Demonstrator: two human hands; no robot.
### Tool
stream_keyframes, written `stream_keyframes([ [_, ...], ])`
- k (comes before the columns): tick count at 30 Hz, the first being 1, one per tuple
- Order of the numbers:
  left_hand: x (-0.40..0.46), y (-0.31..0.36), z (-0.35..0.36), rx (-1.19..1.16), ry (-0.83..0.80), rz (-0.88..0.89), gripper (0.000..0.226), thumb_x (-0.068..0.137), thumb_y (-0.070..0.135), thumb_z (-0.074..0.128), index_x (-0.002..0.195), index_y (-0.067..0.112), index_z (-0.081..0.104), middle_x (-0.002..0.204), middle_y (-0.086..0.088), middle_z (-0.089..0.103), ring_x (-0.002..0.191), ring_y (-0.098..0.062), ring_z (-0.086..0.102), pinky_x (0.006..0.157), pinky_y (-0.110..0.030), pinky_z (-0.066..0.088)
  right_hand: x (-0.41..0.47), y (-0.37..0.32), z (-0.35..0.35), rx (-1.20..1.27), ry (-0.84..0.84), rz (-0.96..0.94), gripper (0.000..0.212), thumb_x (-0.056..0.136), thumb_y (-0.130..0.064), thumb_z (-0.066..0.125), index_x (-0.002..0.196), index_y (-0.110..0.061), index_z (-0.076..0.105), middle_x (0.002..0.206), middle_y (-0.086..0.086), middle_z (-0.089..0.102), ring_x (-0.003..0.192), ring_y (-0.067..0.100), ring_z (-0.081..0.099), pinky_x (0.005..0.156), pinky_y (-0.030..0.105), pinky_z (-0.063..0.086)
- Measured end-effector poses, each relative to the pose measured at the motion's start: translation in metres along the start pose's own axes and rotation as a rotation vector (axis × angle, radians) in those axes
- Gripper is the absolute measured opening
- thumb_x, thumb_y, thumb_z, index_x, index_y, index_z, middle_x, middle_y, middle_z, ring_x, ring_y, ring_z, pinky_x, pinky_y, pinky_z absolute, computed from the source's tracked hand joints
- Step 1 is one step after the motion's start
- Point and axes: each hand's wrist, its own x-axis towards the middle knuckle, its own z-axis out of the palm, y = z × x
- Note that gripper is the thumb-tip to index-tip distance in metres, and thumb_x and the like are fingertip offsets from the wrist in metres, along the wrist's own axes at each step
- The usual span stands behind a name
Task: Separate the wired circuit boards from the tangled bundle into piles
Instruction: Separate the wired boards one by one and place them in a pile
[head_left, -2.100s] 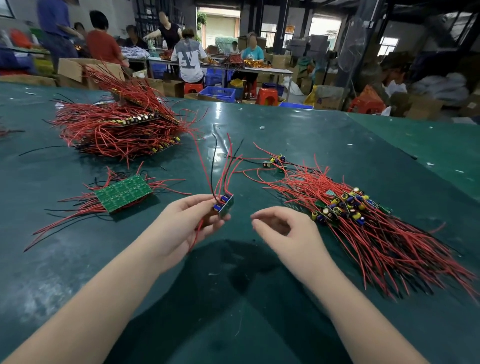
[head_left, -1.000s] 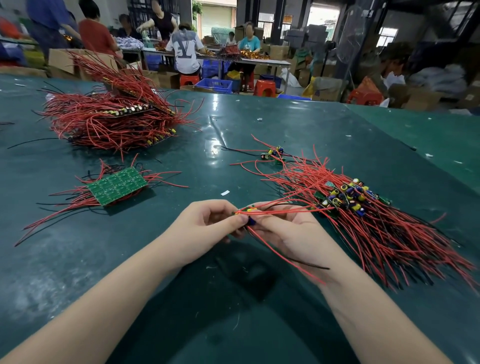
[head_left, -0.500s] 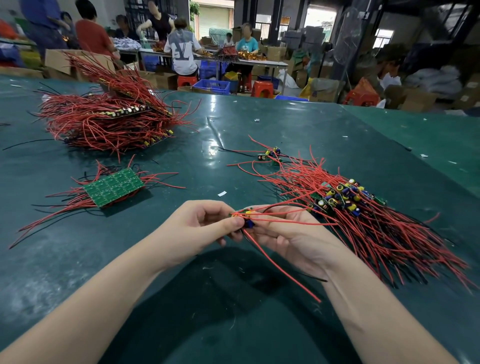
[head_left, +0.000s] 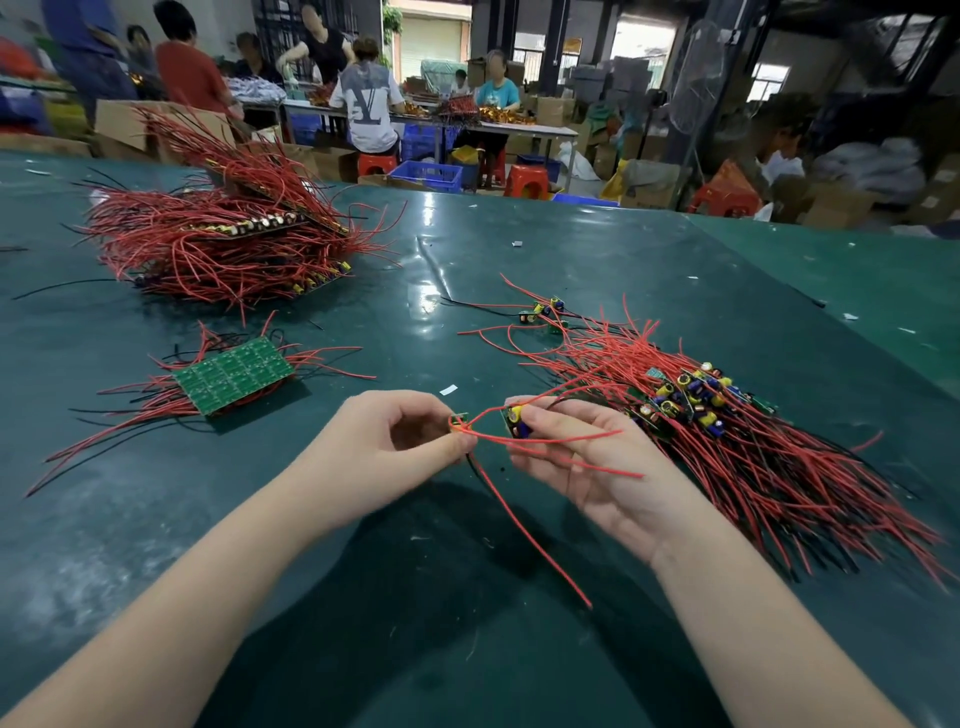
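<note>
Over the green table (head_left: 519, 649) my left hand (head_left: 384, 447) pinches a small board piece (head_left: 459, 420) with red wires. My right hand (head_left: 576, 457) holds a second small circuit board (head_left: 517, 420) carrying yellow and blue capacitors. Red wires (head_left: 530, 525) loop between the two pieces and hang toward me. A pile of small wired boards (head_left: 727, 431) lies just right of my right hand. Left of my left hand sits a green board panel (head_left: 234, 374) on red and black wires. A big tangled bundle (head_left: 218, 239) of red-wired panels lies at the far left.
A few loose small boards (head_left: 545, 312) lie beyond the right pile. A white scrap (head_left: 448, 389) sits just past my hands. Several people work at a far table (head_left: 415, 117) among blue crates, stools and cardboard boxes.
My left hand brought a small wired piece to my right hand; both gripped it together, and now the hands have drawn slightly apart, each with a board piece.
</note>
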Motion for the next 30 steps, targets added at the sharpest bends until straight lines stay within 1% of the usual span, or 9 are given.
stream_keyframes([
  [6,-0.001,-0.009,-0.01,0.471,0.184,0.083,0.002,0.078,0.029,0.07,0.078,0.028,0.07,0.074,0.017,0.069,0.077,0.005,0.063,0.074,-0.017,0.046,-0.001,0.001,0.001,-0.169,0.153,-0.163,0.016,0.089,-0.001,0.062,0.097,-0.012,0.07,0.074,0.0,0.068,0.065,0.012,0.068,0.064,0.019,0.054],
  [9,0.001,-0.01,-0.016,0.598,0.305,0.021,0.007,0.079,0.031,0.068,0.085,0.027,0.069,0.079,0.013,0.069,0.084,-0.012,0.065,0.076,-0.028,0.048,-0.001,0.001,0.001,-0.188,0.198,-0.246,0.017,0.089,-0.001,0.061,0.097,-0.013,0.07,0.073,-0.002,0.068,0.066,0.01,0.066,0.065,0.02,0.055],
  [11,0.002,-0.013,-0.02,0.693,0.366,-0.073,0.023,0.083,0.034,0.064,0.105,0.027,0.064,0.087,0.008,0.071,0.091,-0.024,0.065,0.076,-0.034,0.048,-0.001,0.0,0.0,-0.182,0.239,-0.282,0.016,0.09,-0.001,0.06,0.097,-0.012,0.07,0.072,-0.004,0.069,0.066,0.01,0.066,0.065,0.019,0.055],
  [13,0.002,-0.019,-0.028,0.83,0.4,-0.238,0.045,0.088,0.034,0.058,0.131,0.027,0.045,0.096,0.0,0.071,0.093,-0.031,0.064,0.075,-0.037,0.048,0.0,-0.001,-0.002,-0.17,0.278,-0.304,0.014,0.09,-0.001,0.06,0.098,-0.009,0.069,0.072,-0.004,0.069,0.067,0.011,0.066,0.065,0.02,0.055],
  [16,0.003,-0.025,-0.041,1.092,0.394,-0.378,0.061,0.088,0.026,0.057,0.144,0.022,0.031,0.119,-0.012,0.061,0.107,-0.034,0.057,0.089,-0.041,0.041,0.0,-0.003,-0.002,-0.165,0.265,-0.306,0.013,0.093,-0.001,0.057,0.097,-0.006,0.068,0.075,-0.001,0.069,0.066,0.013,0.066,0.065,0.021,0.056],
  [19,0.006,-0.021,-0.04,0.866,0.45,-0.173,0.055,0.084,0.015,0.065,0.137,0.019,0.05,0.128,-0.011,0.054,0.115,-0.034,0.052,0.096,-0.042,0.036,-0.001,-0.001,0.003,-0.136,0.199,-0.245,0.018,0.096,-0.002,0.051,0.091,-0.005,0.069,0.084,0.0,0.071,0.063,0.013,0.065,0.064,0.022,0.056],
  [22,0.005,-0.006,-0.022,0.38,0.271,0.132,0.037,0.082,0.008,0.071,0.116,0.021,0.066,0.113,0.004,0.063,0.104,-0.014,0.06,0.092,-0.029,0.045,-0.003,0.0,0.006,-0.088,0.097,-0.137,0.021,0.096,-0.004,0.05,0.092,-0.004,0.071,0.081,0.002,0.068,0.061,0.013,0.063,0.06,0.022,0.054],
  [26,-0.002,0.006,-0.001,-0.006,-0.04,0.146,0.038,0.079,0.017,0.077,0.113,0.032,0.067,0.11,0.015,0.067,0.101,-0.004,0.063,0.085,-0.023,0.052,-0.005,0.0,0.009,-0.031,-0.025,0.004,0.015,0.093,-0.006,0.054,0.092,-0.006,0.069,0.075,0.005,0.068,0.059,0.013,0.062,0.058,0.022,0.053],
  [30,-0.004,0.007,-0.001,-0.108,-0.101,0.141,0.034,0.072,0.036,0.079,0.104,0.043,0.07,0.108,0.01,0.066,0.097,-0.006,0.063,0.084,-0.025,0.053,-0.007,0.004,0.011,-0.058,-0.117,0.067,0.011,0.083,-0.011,0.063,0.091,-0.004,0.063,0.073,0.005,0.069,0.057,0.012,0.062,0.058,0.021,0.053],
])
